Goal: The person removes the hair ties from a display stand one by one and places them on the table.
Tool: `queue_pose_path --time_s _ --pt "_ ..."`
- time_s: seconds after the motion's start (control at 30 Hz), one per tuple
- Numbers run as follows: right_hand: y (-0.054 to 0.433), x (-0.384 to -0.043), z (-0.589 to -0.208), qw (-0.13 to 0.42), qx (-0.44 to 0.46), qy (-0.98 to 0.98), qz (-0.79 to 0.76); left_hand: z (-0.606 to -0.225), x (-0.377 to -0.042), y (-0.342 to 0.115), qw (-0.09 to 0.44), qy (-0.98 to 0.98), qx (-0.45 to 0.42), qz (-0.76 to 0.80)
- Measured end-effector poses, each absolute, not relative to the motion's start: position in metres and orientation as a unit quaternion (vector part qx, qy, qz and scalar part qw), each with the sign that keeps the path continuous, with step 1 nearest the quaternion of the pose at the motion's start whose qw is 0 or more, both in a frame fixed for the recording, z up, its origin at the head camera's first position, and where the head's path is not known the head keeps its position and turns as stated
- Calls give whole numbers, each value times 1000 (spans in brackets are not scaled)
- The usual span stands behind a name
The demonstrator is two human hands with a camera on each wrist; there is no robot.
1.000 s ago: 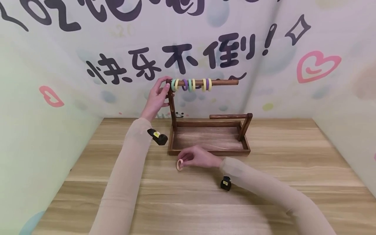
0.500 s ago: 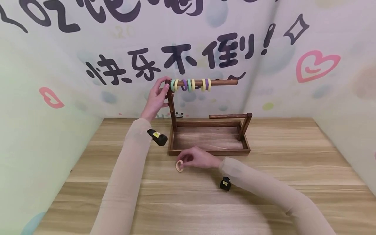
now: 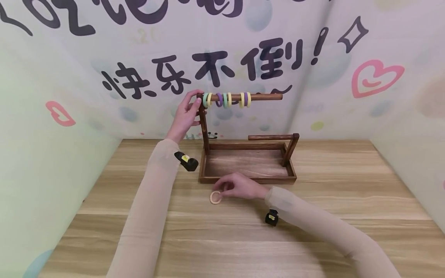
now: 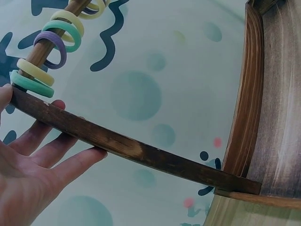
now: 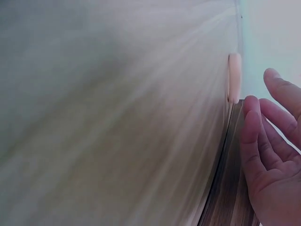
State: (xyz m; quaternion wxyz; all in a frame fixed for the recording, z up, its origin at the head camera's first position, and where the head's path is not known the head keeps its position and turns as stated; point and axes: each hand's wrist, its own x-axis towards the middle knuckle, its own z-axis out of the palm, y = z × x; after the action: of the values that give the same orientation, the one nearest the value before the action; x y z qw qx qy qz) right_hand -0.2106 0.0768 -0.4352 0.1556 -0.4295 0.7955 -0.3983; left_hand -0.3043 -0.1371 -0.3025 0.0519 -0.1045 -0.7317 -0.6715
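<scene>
My left hand (image 3: 184, 117) grips the top of the tall post (image 3: 204, 127) of a dark wooden rack; in the left wrist view its thumb and fingers (image 4: 77, 167) lie against that post (image 4: 122, 143). Several green, yellow and purple rings hang on the rack's upper bar (image 3: 267, 97), a green ring (image 4: 33, 84) nearest the post. A peach ring (image 3: 210, 200) lies flat on the table in front of the rack. Beside it, my right hand (image 3: 241, 186) has loosely bent fingers; the right wrist view shows them apart from the peach ring (image 5: 236, 77), holding nothing.
The rack's base is a shallow tray (image 3: 248, 180). A short post on its right carries a lower bar (image 3: 269, 137), which points left. Behind the wooden table (image 3: 222, 239) hangs a printed backdrop (image 3: 313, 112). Small black cameras sit at both wrists.
The peach ring, upright at my right fingertips earlier, now lies flat on the table. My right hand has let go and shifted slightly right. The left hand stays on the post.
</scene>
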Motion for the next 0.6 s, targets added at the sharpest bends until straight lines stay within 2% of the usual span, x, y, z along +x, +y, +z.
queue_pose_path --time_s 0.47,0.6 --pt "97 -209 -429 172 -410 760 -474 -304 -305 -138 50 -728 -104 -676" --pt "104 -213 -429 154 -410 765 -472 -303 -305 -137 50 -728 -105 -675"
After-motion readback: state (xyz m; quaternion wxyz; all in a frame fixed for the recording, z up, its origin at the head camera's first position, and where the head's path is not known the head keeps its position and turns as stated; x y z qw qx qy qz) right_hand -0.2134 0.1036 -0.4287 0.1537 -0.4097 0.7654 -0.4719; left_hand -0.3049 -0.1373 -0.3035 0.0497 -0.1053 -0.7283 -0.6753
